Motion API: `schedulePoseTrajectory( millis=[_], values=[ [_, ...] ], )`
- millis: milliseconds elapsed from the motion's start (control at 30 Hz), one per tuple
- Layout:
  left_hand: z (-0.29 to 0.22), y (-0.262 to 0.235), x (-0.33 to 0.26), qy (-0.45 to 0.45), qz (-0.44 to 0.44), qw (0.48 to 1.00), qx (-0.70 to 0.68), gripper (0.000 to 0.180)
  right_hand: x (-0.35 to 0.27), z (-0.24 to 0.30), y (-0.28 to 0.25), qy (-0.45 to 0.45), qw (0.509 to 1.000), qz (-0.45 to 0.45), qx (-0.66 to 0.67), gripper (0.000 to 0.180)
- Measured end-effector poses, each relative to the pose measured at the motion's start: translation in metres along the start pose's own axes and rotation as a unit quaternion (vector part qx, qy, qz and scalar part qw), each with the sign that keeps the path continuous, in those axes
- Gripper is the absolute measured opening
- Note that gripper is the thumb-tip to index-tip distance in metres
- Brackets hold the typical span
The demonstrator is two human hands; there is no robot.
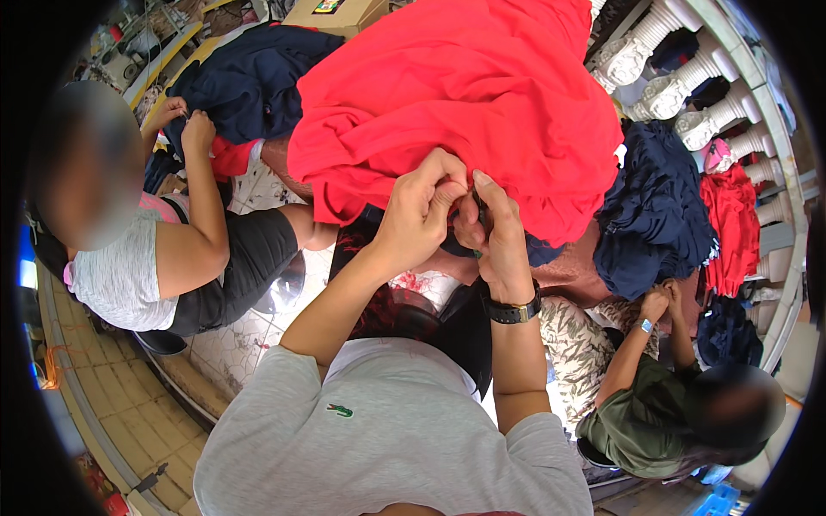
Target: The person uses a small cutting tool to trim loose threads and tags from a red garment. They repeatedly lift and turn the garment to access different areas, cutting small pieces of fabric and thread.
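Nearest to us we see our own grey short-sleeved shirt point(396, 439), with both forearms rising from it toward the middle of the view. On the right wrist sits a black wristwatch point(514, 311). Our left hand point(419, 217) is closed, thumb and fingers pinched together on the lower edge of a large red garment point(465, 103). Our right hand point(496, 236) meets it just beside, fingers curled with the forefinger stretched up along the same red hem; it seems to grip something small and dark there, but we cannot tell what it is. The red garment lies spread directly above our hands, draped over what lies beneath it and filling the centre of the view. Under and to the right of it we see a heap of dark navy cloth point(654, 206). To our left a person in a white-grey top point(125, 275) and dark shorts sits on the patterned tile floor point(232, 344), both hands busy at another navy garment point(249, 77). At lower right a second person in an olive shirt point(641, 413) bends over with hands together. Farther right, red cloth point(731, 224) hangs by a white balustrade point(688, 77).
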State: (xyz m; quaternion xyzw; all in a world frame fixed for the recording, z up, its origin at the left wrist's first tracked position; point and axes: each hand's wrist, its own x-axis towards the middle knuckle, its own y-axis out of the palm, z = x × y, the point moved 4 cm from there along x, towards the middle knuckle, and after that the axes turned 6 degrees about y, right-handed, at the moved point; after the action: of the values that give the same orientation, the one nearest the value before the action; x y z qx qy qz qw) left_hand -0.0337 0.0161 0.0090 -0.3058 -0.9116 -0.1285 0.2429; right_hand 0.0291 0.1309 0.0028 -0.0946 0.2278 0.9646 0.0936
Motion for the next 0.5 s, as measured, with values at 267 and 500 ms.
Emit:
schedulePoseTrajectory(
  millis=[267, 500],
  values=[
    [-0.007, 0.001, 0.003, 0.036, -0.067, 0.990, -0.118, 0.035, -0.034, 0.039, 0.006, -0.257, 0.950, -0.112, -0.139, 0.013],
    [-0.006, -0.009, 0.004, 0.100, 0.005, 0.983, 0.152, 0.032, -0.015, 0.032, -0.004, -0.288, 0.916, -0.119, -0.251, 0.012]
  ],
)
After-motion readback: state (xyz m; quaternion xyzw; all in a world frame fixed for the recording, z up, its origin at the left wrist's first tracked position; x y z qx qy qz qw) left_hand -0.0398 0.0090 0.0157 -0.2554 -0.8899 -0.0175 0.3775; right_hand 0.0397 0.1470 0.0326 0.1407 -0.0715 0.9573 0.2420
